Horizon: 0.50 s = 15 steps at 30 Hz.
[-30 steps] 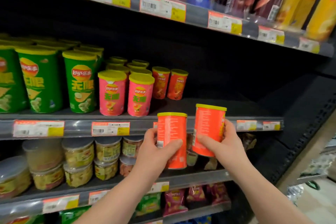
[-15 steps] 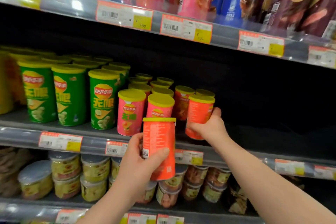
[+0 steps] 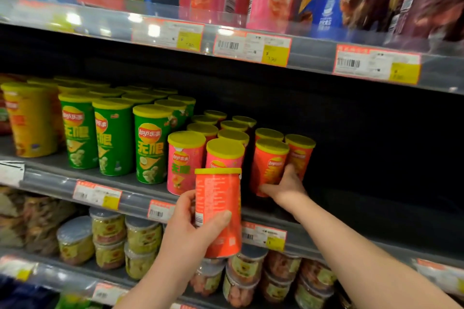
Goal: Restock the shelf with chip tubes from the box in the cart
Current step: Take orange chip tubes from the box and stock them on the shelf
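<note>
Head view: left hand [image 3: 187, 231] curled round orange tube [image 3: 218, 208], thumb across near face, fingers wrapped behind. Tube upright, off shelf [image 3: 50, 175], in front of its front rail. Right hand [image 3: 286, 187] over rail, above shelf deck, fingers wrapped round lower part of second orange tube [image 3: 270, 165]. That tube slightly tilted, base low over shelf deck; contact with deck not resolvable. Further orange tubes [image 3: 300, 153] stand deeper on shelf. Pink tubes [image 3: 184, 160] near shelf front, green tubes [image 3: 150, 143] toward shelf's left.
</note>
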Each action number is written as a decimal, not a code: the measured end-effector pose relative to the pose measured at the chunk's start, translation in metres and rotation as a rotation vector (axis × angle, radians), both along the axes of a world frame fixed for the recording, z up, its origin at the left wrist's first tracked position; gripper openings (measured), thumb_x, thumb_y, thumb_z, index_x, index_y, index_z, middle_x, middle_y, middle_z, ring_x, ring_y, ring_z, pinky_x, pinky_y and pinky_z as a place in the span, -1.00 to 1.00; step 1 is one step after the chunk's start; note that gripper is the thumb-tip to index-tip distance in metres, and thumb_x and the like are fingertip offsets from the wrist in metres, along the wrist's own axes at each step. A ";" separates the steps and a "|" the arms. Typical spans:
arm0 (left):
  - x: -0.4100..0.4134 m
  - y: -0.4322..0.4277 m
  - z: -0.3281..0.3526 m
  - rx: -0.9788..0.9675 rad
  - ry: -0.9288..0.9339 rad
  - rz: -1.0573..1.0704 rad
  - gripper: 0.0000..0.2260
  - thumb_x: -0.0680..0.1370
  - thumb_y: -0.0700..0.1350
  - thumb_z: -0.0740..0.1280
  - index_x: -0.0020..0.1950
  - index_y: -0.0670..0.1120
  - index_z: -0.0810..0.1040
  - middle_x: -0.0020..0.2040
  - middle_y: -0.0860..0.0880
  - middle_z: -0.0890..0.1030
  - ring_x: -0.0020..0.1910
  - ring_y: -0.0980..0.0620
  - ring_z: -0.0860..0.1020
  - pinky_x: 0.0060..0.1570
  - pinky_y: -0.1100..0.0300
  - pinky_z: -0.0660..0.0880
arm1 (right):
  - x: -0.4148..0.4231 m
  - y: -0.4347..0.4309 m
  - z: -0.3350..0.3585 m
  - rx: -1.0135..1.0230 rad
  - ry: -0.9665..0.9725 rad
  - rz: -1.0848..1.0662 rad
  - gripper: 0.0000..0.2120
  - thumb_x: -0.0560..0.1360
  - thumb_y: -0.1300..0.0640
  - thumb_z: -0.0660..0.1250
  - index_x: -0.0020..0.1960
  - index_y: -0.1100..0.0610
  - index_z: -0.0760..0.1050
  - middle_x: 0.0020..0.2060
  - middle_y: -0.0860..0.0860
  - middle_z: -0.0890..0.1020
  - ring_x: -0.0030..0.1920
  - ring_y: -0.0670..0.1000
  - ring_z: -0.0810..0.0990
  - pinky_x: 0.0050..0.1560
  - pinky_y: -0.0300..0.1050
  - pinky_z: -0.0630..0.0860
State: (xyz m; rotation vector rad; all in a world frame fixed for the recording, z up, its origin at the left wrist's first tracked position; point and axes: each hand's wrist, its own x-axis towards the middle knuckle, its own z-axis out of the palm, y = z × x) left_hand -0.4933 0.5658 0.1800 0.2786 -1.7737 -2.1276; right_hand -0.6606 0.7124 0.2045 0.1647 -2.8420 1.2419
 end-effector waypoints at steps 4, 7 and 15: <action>-0.001 0.005 0.001 0.004 -0.008 0.016 -0.38 0.04 0.21 0.52 0.06 0.21 0.44 -0.12 0.17 0.66 -0.10 0.12 0.65 0.01 0.00 0.57 | -0.003 0.001 0.002 0.014 0.041 0.023 -0.37 0.38 0.03 0.49 0.31 0.12 0.24 0.25 0.11 0.46 0.24 0.14 0.47 0.05 -0.09 0.39; -0.002 0.007 0.001 0.001 -0.011 0.030 -0.37 0.02 0.22 0.50 0.05 0.20 0.44 -0.11 0.15 0.67 -0.10 0.12 0.65 -0.02 0.03 0.57 | -0.006 0.001 0.002 0.006 0.054 0.040 -0.41 0.39 0.05 0.48 0.29 0.12 0.26 0.22 0.10 0.48 0.21 0.15 0.49 0.01 -0.12 0.37; -0.005 0.014 0.002 -0.014 -0.007 0.024 -0.44 0.13 0.12 0.53 0.08 0.17 0.44 -0.08 0.10 0.66 -0.07 0.08 0.64 0.03 -0.01 0.57 | -0.014 -0.003 -0.001 0.013 0.084 0.041 -0.46 0.40 0.07 0.47 0.26 0.12 0.28 0.18 0.11 0.50 0.20 0.16 0.50 0.09 -0.03 0.44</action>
